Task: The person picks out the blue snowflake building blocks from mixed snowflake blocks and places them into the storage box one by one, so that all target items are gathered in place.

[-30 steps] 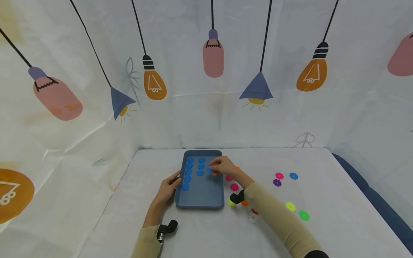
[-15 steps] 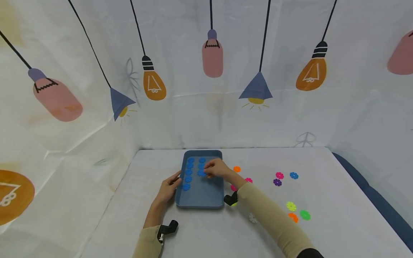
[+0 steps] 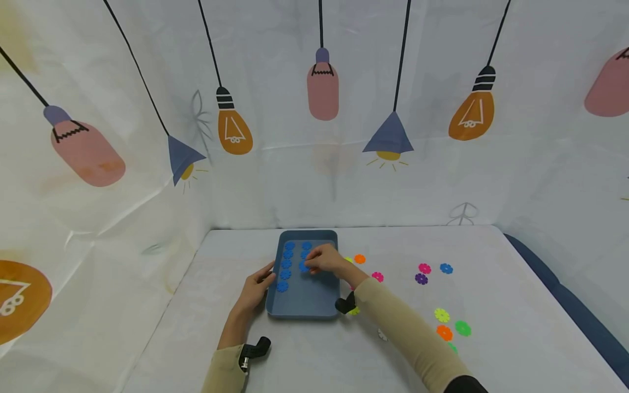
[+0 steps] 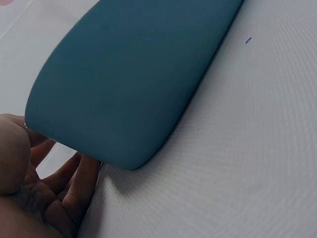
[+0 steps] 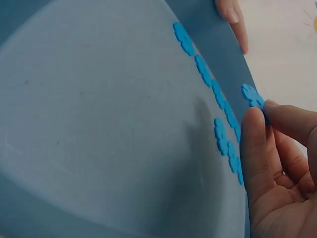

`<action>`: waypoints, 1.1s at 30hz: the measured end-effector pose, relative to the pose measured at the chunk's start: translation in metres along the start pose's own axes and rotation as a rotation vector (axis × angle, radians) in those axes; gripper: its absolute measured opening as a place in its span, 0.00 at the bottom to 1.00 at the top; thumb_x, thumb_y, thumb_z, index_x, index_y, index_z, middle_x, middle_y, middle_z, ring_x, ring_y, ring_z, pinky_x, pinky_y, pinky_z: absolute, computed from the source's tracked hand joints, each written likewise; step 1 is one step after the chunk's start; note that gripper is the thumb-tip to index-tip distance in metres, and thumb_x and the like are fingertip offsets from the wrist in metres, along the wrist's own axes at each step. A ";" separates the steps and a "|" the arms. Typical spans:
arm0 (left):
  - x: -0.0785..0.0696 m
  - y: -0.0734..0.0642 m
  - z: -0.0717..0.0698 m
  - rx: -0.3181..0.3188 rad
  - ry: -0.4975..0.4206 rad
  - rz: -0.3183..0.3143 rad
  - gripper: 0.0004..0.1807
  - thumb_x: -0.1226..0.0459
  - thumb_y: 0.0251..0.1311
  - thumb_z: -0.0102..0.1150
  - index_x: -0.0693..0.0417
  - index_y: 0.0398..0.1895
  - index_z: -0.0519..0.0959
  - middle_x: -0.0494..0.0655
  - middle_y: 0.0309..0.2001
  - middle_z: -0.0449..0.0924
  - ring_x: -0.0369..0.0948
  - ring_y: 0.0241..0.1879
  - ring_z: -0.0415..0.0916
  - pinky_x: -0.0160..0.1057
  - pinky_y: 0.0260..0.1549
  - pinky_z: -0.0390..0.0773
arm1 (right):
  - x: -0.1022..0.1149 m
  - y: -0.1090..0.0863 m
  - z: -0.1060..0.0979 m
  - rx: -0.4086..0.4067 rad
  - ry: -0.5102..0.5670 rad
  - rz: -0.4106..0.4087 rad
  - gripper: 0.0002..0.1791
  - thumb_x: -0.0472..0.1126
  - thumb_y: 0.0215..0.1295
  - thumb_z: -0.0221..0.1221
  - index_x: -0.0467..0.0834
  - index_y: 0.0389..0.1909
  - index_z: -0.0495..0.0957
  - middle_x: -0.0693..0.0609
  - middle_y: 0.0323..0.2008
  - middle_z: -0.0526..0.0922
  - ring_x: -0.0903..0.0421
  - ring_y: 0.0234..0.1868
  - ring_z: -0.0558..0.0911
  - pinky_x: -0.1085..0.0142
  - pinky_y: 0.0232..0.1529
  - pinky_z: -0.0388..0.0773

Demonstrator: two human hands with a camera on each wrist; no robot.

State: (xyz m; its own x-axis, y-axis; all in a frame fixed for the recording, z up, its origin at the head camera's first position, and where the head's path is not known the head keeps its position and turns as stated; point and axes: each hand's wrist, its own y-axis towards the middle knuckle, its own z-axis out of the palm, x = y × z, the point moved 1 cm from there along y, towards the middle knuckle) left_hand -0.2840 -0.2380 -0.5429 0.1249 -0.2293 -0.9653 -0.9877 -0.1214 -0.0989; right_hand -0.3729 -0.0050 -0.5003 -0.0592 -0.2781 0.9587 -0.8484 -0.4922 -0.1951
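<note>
A blue-grey tray (image 3: 307,303) lies on the white table, with blue flower-shaped discs (image 3: 286,274) set in two columns on its left half. My left hand (image 3: 256,286) grips the tray's left edge, thumb at the rim and the other fingers along the outer side. Over the second column, my right hand (image 3: 326,259) pinches one blue flower-shaped disc (image 5: 251,95) between thumb and finger. In the right wrist view that disc stands tilted above the tray floor, and the columned discs (image 5: 220,136) lie flat below. The right hand hides part of the second column.
Right of the tray lie loose flower discs: orange (image 3: 360,258), pink (image 3: 425,268), purple (image 3: 421,279), blue (image 3: 446,268), yellow (image 3: 441,315) and green (image 3: 463,328). My right sleeve (image 3: 393,322) covers some of them. A printed white curtain (image 3: 295,185) hangs behind the table.
My right hand has moved left and slightly nearer from the tray's right side, carrying the blue disc to the second column. The left hand stays on the tray edge.
</note>
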 end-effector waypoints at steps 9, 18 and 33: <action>0.001 0.000 -0.001 -0.004 0.011 0.017 0.25 0.61 0.69 0.57 0.47 0.69 0.70 0.57 0.57 0.74 0.48 0.52 0.70 0.49 0.50 0.72 | -0.003 0.007 0.003 0.036 -0.031 0.039 0.06 0.33 0.60 0.66 0.35 0.36 0.83 0.45 0.30 0.83 0.55 0.26 0.83 0.62 0.33 0.81; 0.002 0.001 -0.001 -0.003 0.014 0.025 0.25 0.60 0.68 0.57 0.47 0.69 0.70 0.57 0.57 0.74 0.48 0.53 0.70 0.48 0.49 0.71 | -0.005 0.009 0.004 0.083 -0.049 0.095 0.05 0.32 0.59 0.67 0.35 0.34 0.83 0.45 0.28 0.84 0.56 0.24 0.82 0.64 0.31 0.81; 0.002 0.002 0.001 -0.020 0.029 0.031 0.25 0.61 0.68 0.57 0.47 0.68 0.71 0.56 0.55 0.76 0.47 0.50 0.70 0.46 0.47 0.72 | -0.008 0.009 0.008 0.039 -0.102 0.093 0.03 0.31 0.58 0.67 0.35 0.32 0.83 0.46 0.24 0.83 0.58 0.21 0.81 0.65 0.28 0.81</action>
State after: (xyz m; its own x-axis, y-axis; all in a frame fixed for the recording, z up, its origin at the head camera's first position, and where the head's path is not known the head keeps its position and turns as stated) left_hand -0.2860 -0.2382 -0.5452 0.0975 -0.2611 -0.9604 -0.9890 -0.1335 -0.0641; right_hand -0.3757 -0.0136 -0.5108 -0.0812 -0.4052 0.9106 -0.8207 -0.4912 -0.2918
